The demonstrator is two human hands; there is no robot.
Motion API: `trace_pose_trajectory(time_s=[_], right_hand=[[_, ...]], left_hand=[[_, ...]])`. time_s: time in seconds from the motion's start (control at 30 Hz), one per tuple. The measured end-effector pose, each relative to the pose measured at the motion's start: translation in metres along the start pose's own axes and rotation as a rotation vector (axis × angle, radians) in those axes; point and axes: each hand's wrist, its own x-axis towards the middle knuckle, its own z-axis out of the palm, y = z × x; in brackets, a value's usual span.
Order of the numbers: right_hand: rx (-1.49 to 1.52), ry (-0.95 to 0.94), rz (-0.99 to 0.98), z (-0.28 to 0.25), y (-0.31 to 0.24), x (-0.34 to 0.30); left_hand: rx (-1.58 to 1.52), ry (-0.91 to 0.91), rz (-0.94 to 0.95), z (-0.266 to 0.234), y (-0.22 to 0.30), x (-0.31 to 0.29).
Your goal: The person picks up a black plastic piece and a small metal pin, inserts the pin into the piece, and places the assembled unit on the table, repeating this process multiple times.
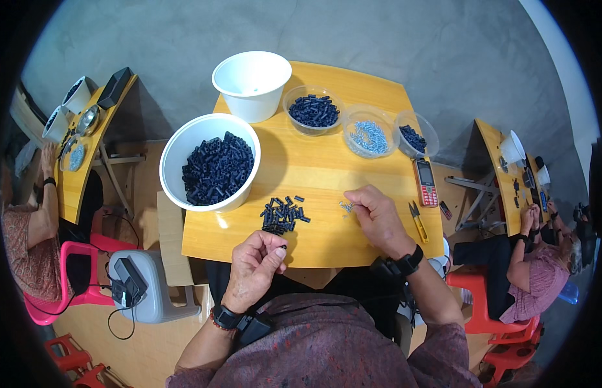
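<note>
1. The counter [314, 174] is showing warm yellow with faint stripes.
2. Two tubs [249, 107] are gleaming plain white.
3. Small pieces [284, 216] are looking blue-black.
4. Metal bits [369, 137] are glinting — silvery blue.
5. The phone [427, 184] is pairing red with black.
6. The shirt [327, 343] is showing mottled purple — flecked with red.

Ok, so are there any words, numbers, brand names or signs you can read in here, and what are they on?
None that I can read.
Red-and-black phone: tiny marks on the keys, too small to read; nothing readable on its screen.
Two white tubs: no writing that I can see.
Yellow-handled cutters: no readable lettering.
Wall: no sign that I can see.
</note>
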Motion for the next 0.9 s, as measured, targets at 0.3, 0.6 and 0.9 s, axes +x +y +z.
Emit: trace_pose_trajectory(time_s=[0.3, 0.6, 0.9], right_hand=[[-0.057, -0.013, -0.078, 0.002, 0.005, 0.004], [-0.029, 0.063, -0.026, -0.007, -0.001, -0.002], [-0.118, -0.012, -0.097, 0.004, -0.008, -0.015]], left_hand=[[-0.001, 0.004, -0.005, -0.001, -0.001, 0.0], [-0.018, -0.001, -0.006, -0.001, -0.002, 0.001], [-0.035, 0.013, -0.02, -0.001, -0.001, -0.001]])
